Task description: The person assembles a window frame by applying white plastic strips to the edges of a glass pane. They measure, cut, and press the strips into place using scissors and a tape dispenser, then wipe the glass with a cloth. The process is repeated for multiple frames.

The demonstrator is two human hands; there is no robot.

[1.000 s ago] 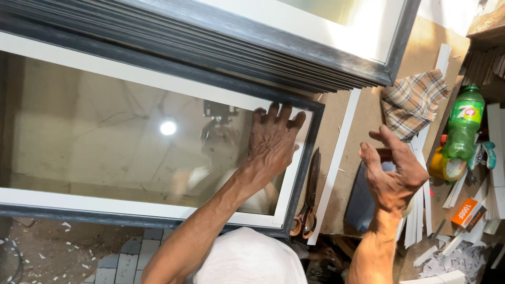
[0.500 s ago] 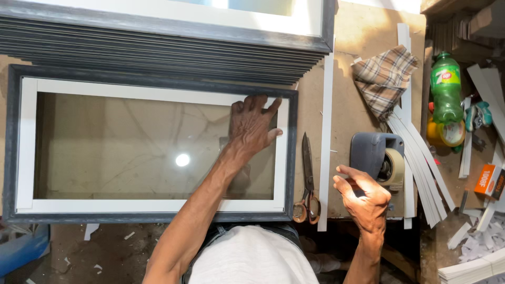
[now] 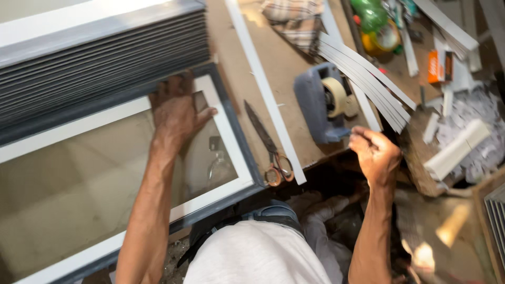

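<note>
Tape dispenser [image 3: 325, 105], grey-blue with a roll of pale tape, sitting on the brown bench [image 3: 273, 58] right of the scissors [image 3: 269, 147] and left of the fanned white strips [image 3: 368, 73]; long axis running from far to near, near end reaching almost to the bench edge. Lying just far and slightly left of the right hand [image 3: 377, 155], nearly touching the curled fingers [image 3: 363, 142]. Closing loosely into a half fist there, fingertips pinched toward the thumb; whether holding a tape end, cannot tell. Being much the nearer of the two hands to the dispenser. Pressing flat on the glass of the framed pane [image 3: 221, 113], well apart to the left: the left hand [image 3: 176, 113], fingers spread wide and gripping nothing, close under the stack of grey frames [image 3: 105, 63]. Lying between the two hands, a long white strip [image 3: 263, 89] and the scissors, both angled from far-left to near-right.
</note>
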